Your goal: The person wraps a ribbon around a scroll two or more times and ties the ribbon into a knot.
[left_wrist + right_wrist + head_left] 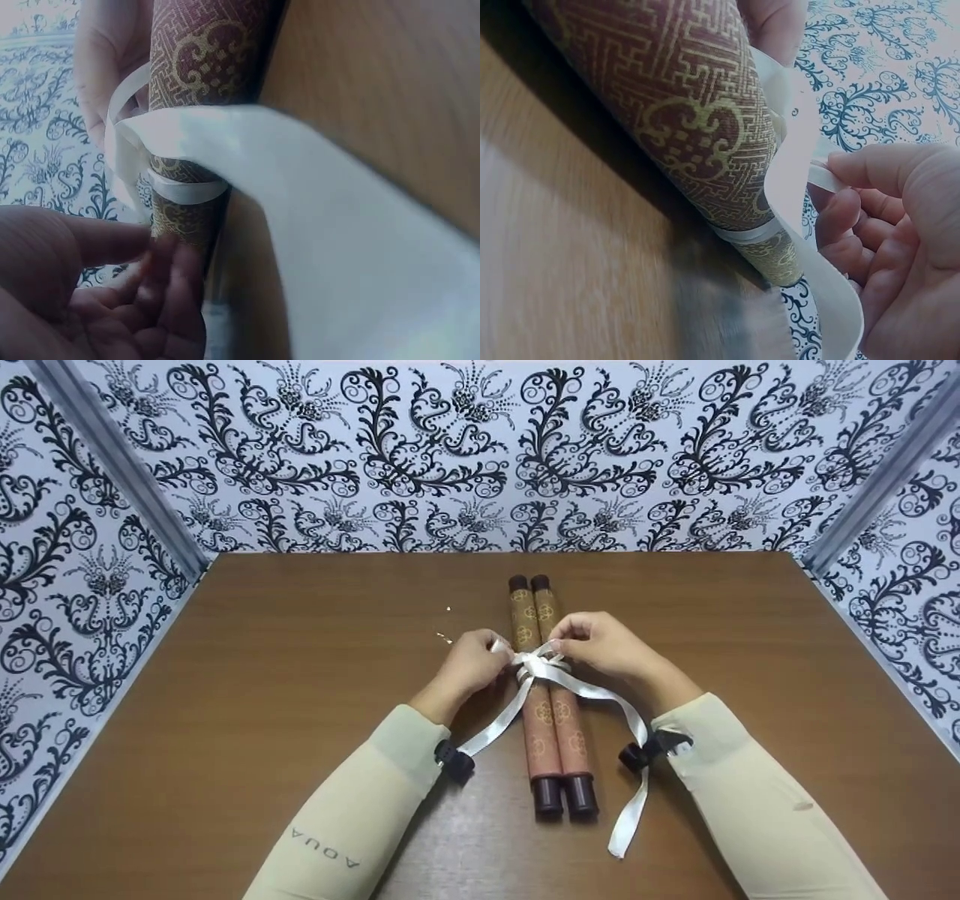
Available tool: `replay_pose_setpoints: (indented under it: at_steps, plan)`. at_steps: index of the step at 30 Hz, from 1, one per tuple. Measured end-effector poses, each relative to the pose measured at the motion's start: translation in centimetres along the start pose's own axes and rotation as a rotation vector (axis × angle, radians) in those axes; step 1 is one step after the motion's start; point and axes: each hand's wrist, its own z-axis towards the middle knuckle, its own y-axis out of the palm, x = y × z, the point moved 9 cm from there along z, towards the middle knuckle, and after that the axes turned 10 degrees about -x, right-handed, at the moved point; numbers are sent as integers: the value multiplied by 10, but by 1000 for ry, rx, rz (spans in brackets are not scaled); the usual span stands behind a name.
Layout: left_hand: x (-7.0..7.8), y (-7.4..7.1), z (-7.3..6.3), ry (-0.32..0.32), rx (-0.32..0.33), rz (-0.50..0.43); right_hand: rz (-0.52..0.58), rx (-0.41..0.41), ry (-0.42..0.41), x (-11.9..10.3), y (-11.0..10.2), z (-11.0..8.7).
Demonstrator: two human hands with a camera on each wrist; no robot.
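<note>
Two patterned scrolls with dark end caps lie side by side on the table, bound around their middle by a white ribbon. The ribbon is knotted on top, with bow loops to either side. At the left of the knot my left hand pinches one loop between thumb and fingers. My right hand grips the other loop by thumb and fingertip; the right wrist view shows this pinched ribbon closely. Two long tails hang toward the near side, one by each wrist. The left fingertips are partly blurred in the left wrist view.
The brown wooden table stretches out around the scrolls. Small white scraps lie left of them. Patterned white panels stand at the back and both sides. Black wrist cameras sit close to the ribbon tails.
</note>
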Motion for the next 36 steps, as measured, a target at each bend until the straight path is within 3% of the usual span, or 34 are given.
replay_pose_setpoints:
  at_steps: [3,5,9,12,16,22,27,31,36]
  plan:
    - [7,-2,-3,15,41,195,19,-7,11,1,2,-1]
    - [15,-3,-5,61,84,292,34,-10,19,1,2,-1]
    - [42,1,-12,261,151,341,29,-15,11,1,2,0]
    - [61,11,-18,407,108,336,34,-12,-5,0,1,0]
    - [72,28,-24,485,-4,449,64,-7,-16,-1,1,0]
    - [73,42,-28,499,-97,696,161,-11,-1,2,4,-1]
    - [71,48,-30,485,-142,821,176,-18,-2,0,6,0]
    - [71,51,-31,488,-157,843,151,-26,-8,0,6,1]
    - [71,45,-29,455,-106,750,118,-39,-4,0,6,2]
